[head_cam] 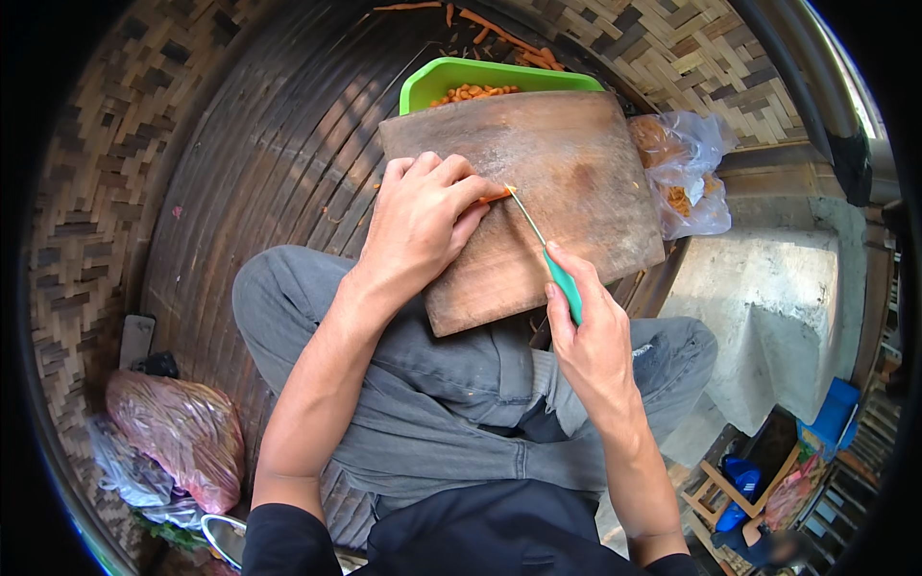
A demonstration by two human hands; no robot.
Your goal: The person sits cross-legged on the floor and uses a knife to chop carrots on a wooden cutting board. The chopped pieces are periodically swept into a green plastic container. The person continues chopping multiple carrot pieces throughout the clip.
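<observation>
My left hand (425,212) presses a carrot piece (497,195) onto a worn wooden cutting board (576,165), its fingers curled over most of the piece. In my right hand (591,320) is a small knife (564,286) with a turquoise handle. The thin blade slants up and left across the board, its tip at the carrot's exposed end. The board lies tilted over my crossed legs and over the near side of a green plastic basin (497,70). Cut carrot pieces (475,92) show inside the basin; the rest of its inside is hidden by the board.
Clear plastic bags with orange contents (684,176) lie right of the board. Carrots (504,36) rest on the slatted floor (252,144) by the woven wall. Filled plastic bags (180,432) sit at lower left. A concrete step (756,302) is at right, with another person (756,543) partly visible beyond.
</observation>
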